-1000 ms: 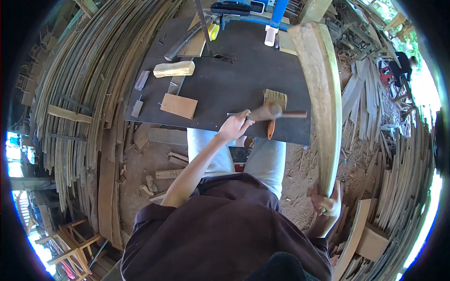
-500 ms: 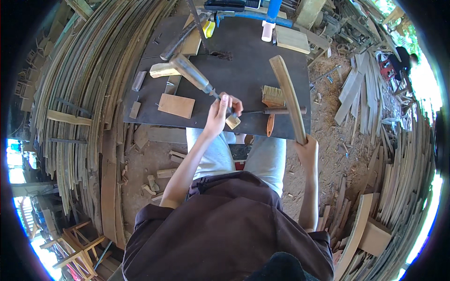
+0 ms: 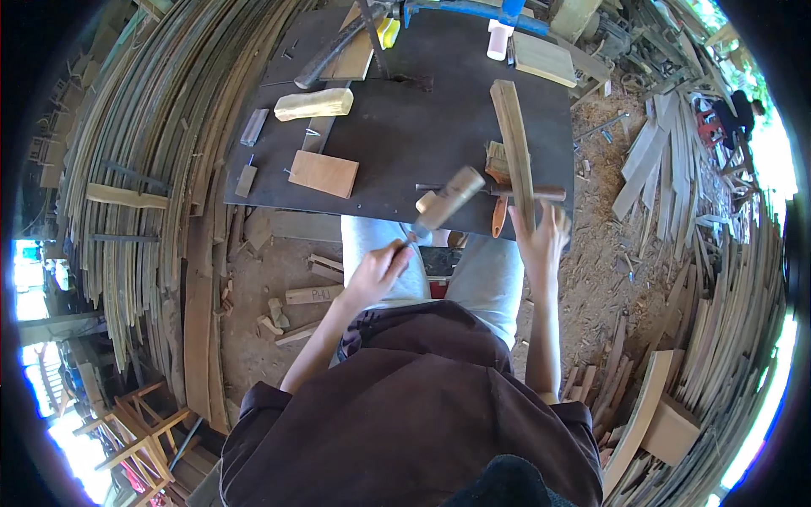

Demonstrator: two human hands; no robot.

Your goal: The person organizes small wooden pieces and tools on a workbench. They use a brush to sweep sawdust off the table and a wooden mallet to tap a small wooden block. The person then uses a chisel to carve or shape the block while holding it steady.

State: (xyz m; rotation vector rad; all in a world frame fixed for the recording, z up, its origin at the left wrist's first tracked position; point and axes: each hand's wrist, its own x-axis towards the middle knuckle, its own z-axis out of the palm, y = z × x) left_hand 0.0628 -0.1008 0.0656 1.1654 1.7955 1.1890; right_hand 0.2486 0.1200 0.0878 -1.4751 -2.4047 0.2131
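My left hand is closed around the blade end of a chisel, over my lap at the table's near edge. Its wooden handle points up and to the right. By the right side of the table, my right hand has its fingers apart at the near end of a long wooden strip; the thumb is beside the strip. The strip lies across a brush with an orange handle and a second tool with a brown handle. A small wood block is partly hidden behind the chisel handle.
On the dark table lie a flat wood block, a pale wood piece and a hammer-like tool. A blue clamp bar crosses the far edge. Stacked planks line the left; scraps cover the floor.
My left hand has come nearer my body, and the chisel handle has swung from upper left to upper right. The strip has come down onto the table, and my right hand's fingers have spread.
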